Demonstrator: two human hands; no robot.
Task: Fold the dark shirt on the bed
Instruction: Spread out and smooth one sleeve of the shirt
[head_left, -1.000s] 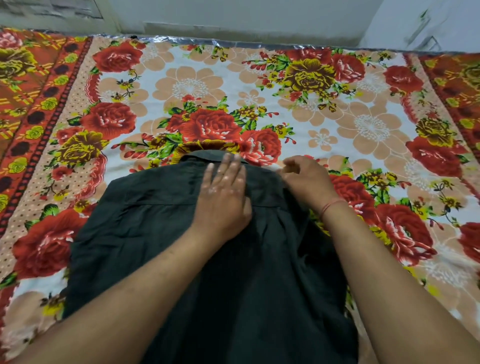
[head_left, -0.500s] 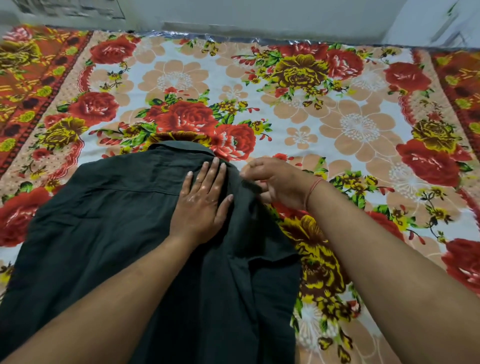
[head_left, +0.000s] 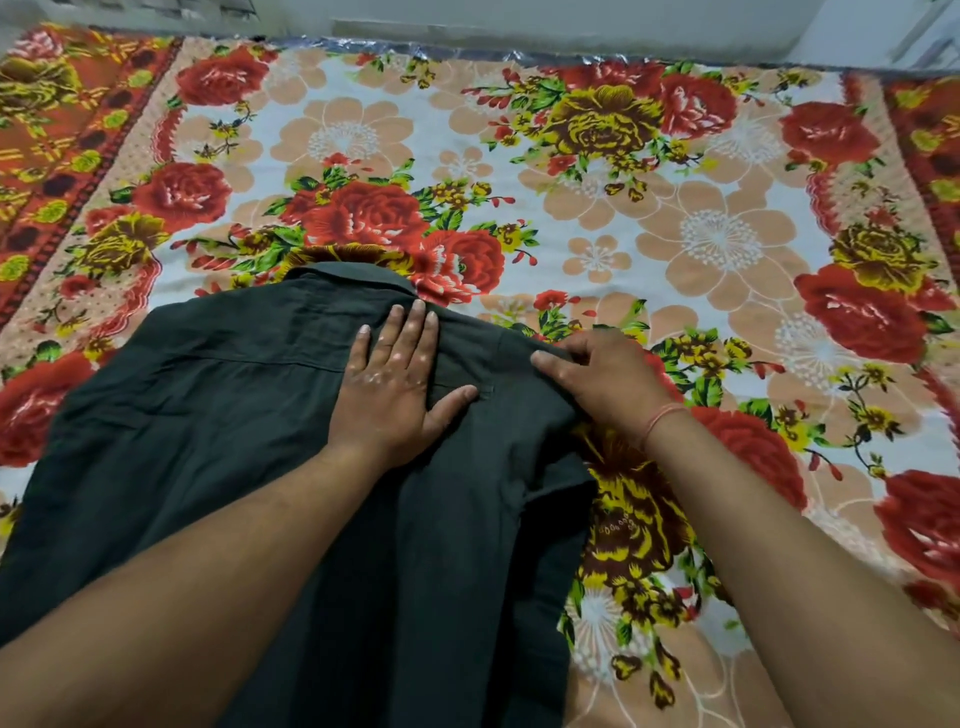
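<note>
The dark shirt (head_left: 218, 447) lies back-up on the flowered bedsheet (head_left: 623, 218), collar away from me. Its right side is folded in over the back, giving a straight edge down the right. My left hand (head_left: 400, 384) presses flat on the shirt just below the collar, fingers spread. My right hand (head_left: 602, 379) rests on the folded right shoulder, fingers curled onto the cloth at the fold. Both forearms cover the shirt's lower middle.
The bed runs to a pale wall (head_left: 519, 21) at the far side. A red and orange patterned border (head_left: 57, 145) flanks the sheet on the left, and another (head_left: 930, 156) on the right. Bare sheet lies right of the shirt.
The right side of the shirt has been folded inward and its right edge now runs straighter. My right hand slid onto the folded shoulder. My left hand stays pressed below the collar.
</note>
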